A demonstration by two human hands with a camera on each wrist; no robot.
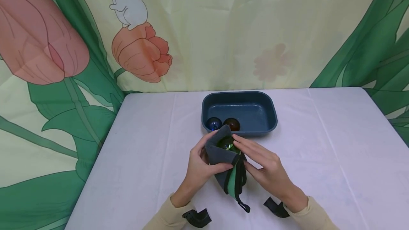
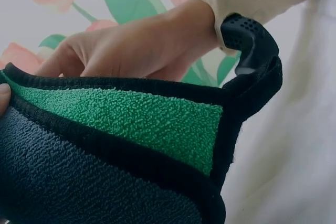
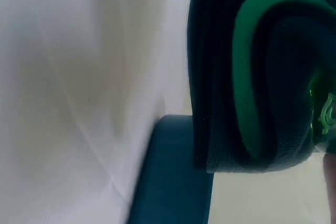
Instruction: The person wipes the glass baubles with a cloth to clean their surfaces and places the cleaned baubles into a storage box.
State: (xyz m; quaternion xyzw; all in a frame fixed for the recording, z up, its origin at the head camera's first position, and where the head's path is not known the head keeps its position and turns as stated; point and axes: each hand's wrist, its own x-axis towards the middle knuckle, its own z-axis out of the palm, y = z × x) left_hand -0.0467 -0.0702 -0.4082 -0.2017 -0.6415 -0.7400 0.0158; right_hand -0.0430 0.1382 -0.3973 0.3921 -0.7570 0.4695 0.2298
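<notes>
A folded cloth (image 1: 220,155), dark grey-blue with a green side and black edging, is cupped around a green glass ball (image 1: 226,144). My left hand (image 1: 199,164) grips the cloth from the left, thumb across its front. From the right, my right hand (image 1: 266,164) holds the cloth and ball between extended fingers and thumb. The left wrist view shows the cloth's green side (image 2: 136,114) close up, with the right hand (image 2: 136,43) behind it. In the right wrist view, folded cloth layers (image 3: 247,77) partly hide the ball (image 3: 326,114).
Just beyond the hands stands a dark blue tray (image 1: 252,111) holding a blue glass ball (image 1: 214,123) and an amber-brown one (image 1: 231,124). A white cloth (image 1: 143,159) covers the table, with a printed curtain behind. Black mounts (image 1: 197,218) sit at both wrists.
</notes>
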